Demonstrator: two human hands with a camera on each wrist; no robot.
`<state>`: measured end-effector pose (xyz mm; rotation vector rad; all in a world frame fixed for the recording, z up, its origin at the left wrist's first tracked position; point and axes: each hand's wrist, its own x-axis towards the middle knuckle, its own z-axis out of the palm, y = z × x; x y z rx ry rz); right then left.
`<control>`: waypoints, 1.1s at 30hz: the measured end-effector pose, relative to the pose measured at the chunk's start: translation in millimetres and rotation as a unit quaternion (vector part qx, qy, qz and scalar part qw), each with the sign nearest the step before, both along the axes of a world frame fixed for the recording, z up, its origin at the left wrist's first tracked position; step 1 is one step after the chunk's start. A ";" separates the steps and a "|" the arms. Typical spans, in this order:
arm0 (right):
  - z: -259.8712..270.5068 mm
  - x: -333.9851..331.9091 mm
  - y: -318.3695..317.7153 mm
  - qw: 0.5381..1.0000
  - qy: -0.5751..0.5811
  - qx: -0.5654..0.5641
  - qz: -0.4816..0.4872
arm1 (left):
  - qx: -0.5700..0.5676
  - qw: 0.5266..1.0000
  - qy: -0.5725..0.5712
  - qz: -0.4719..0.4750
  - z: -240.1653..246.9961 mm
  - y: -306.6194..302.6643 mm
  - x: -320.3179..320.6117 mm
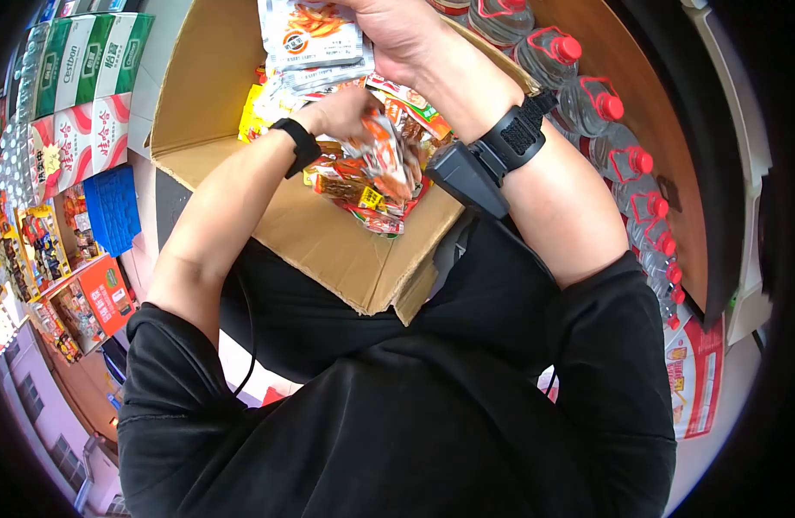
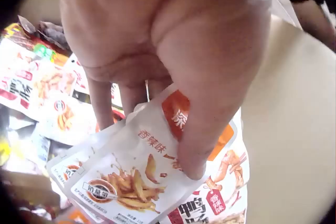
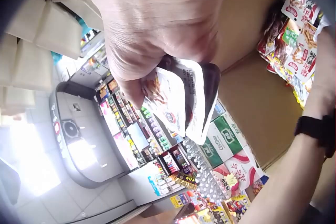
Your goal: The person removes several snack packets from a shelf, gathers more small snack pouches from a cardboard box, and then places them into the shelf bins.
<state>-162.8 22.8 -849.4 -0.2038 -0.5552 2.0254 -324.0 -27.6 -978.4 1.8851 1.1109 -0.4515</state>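
Note:
An open cardboard box [image 1: 324,263] stands in front of the person, with a heap of loose snack packets [image 1: 354,194] inside, mostly red, white and yellow. In the left wrist view my left hand [image 2: 157,35] pinches white snack packets [image 2: 131,169] printed with yellow strips, thumb across their face. The head view has this left hand [image 1: 346,114] low over the heap, slightly blurred. Higher, at the far side of the box, my right hand [image 1: 402,39] holds a small stack of white snack packets [image 1: 307,47]. Their edges show in the right wrist view, between thumb and fingers.
Large water bottles [image 1: 579,104] with red caps line the right side. Green and white cartons [image 1: 87,69] are stacked at the left, near a blue crate [image 1: 113,211]. Shop shelves [image 3: 134,129] with goods stand beyond. The box rests close against the person's legs.

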 end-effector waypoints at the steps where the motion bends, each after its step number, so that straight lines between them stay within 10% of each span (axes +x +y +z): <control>1: 1.1 0.5 -1.0 1.000 0.008 -0.015 0.002 | -0.012 0.999 0.015 0.045 -1.0 9.6 -9.3; 12: 1.5 6.5 2.1 0.997 -0.051 -0.049 -0.030 | 0.248 0.942 0.164 0.157 -63.8 2.4 -83.5; 17: 6.3 8.5 2.8 0.998 -0.064 -0.015 0.016 | 0.161 0.956 0.044 0.242 -25.5 33.0 -115.1; 20: 3.1 7.3 4.4 0.944 -0.304 0.091 -0.090 | 0.090 0.966 0.024 0.243 104.1 45.7 -108.2; 23: 0.4 6.9 7.5 0.935 -0.293 0.182 -0.083 | 0.054 0.912 -0.168 0.370 209.6 30.1 -99.5; 25: -0.8 3.3 6.3 0.920 -0.348 0.180 -0.030 | 0.049 0.837 -0.336 0.429 220.3 20.1 -101.0; 33: -15.9 -9.9 -4.5 0.961 -0.252 0.071 0.090 | 0.195 0.834 -0.248 0.453 182.3 10.3 -80.5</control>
